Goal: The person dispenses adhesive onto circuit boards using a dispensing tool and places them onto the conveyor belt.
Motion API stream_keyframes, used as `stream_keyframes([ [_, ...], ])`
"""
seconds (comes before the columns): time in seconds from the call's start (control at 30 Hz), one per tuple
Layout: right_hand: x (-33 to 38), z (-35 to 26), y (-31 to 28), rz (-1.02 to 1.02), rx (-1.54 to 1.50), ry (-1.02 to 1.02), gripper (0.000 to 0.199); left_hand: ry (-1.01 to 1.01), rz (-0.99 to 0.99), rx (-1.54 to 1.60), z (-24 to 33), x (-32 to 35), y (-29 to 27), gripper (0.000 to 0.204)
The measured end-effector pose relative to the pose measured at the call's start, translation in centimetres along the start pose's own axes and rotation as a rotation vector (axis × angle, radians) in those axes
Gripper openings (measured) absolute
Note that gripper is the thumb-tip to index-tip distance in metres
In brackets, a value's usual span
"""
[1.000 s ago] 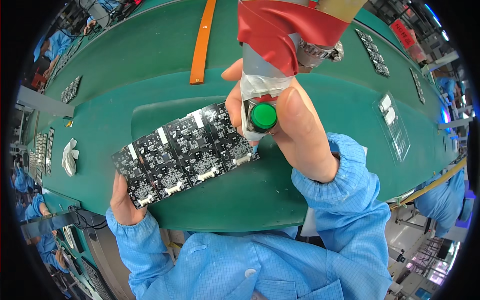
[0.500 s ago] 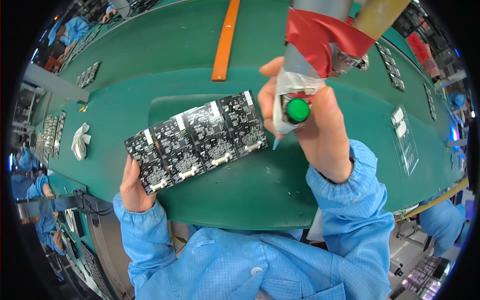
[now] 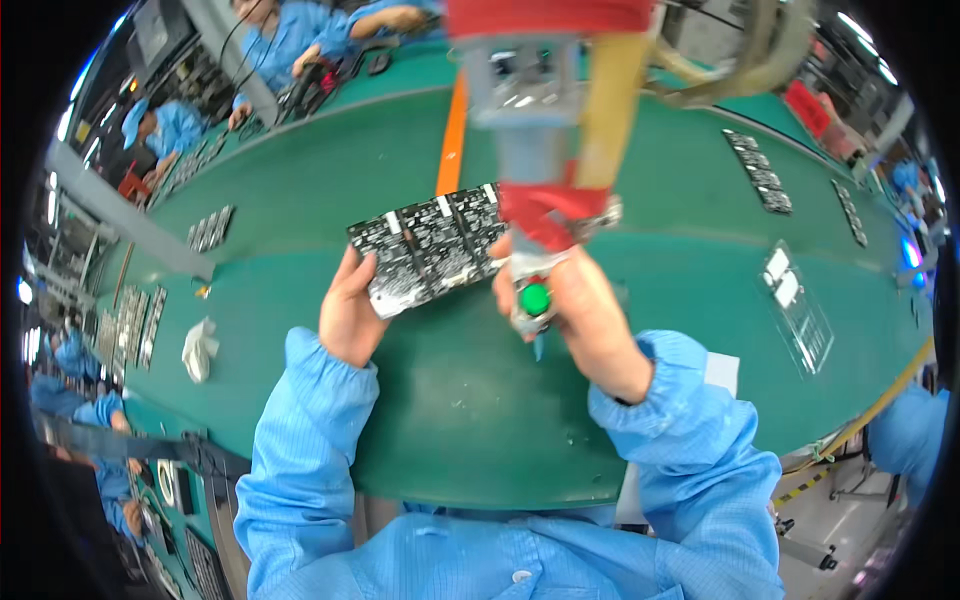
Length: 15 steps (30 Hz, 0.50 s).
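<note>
My left hand (image 3: 352,308) grips the near left edge of a black circuit board panel (image 3: 430,245) with white labels, held tilted above the green table (image 3: 330,180). My right hand (image 3: 580,315) is wrapped around a hanging powered tool (image 3: 535,215) with a red-taped body and a green button (image 3: 536,299). The tool hangs from above on a grey housing with yellow hoses, right beside the panel's right edge. Its tip points down below my fist.
An orange strip (image 3: 452,150) runs away across the table. Small board panels (image 3: 760,180) lie at the far right, clear bags (image 3: 795,305) at the right, a crumpled white cloth (image 3: 198,348) at the left. Other people in blue coats (image 3: 300,30) work at the far side.
My view swung, so everything sits lower and more central. The panel has risen off the table and tilted, my left hand shifting toward its near left corner. My right hand stays on the tool.
</note>
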State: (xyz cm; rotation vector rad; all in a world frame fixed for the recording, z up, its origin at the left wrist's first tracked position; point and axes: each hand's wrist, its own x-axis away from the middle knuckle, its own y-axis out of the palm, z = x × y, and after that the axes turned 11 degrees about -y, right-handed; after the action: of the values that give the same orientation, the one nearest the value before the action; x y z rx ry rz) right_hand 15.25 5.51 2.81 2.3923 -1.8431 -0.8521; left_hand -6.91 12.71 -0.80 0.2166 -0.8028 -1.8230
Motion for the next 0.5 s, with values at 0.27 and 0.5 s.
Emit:
stream_keyframes([
  [0.27,0.1,-1.4,0.3,-0.038,-0.064,-0.033,0.047,-0.045,-0.449,-0.055,-4.8,-13.8,6.6,0.036],
  [0.5,-0.6,-1.4,0.1,-0.034,-0.015,-0.119,0.045,-0.37,-0.119,-0.278,-6.4,-17.9,8.6,0.039],
])
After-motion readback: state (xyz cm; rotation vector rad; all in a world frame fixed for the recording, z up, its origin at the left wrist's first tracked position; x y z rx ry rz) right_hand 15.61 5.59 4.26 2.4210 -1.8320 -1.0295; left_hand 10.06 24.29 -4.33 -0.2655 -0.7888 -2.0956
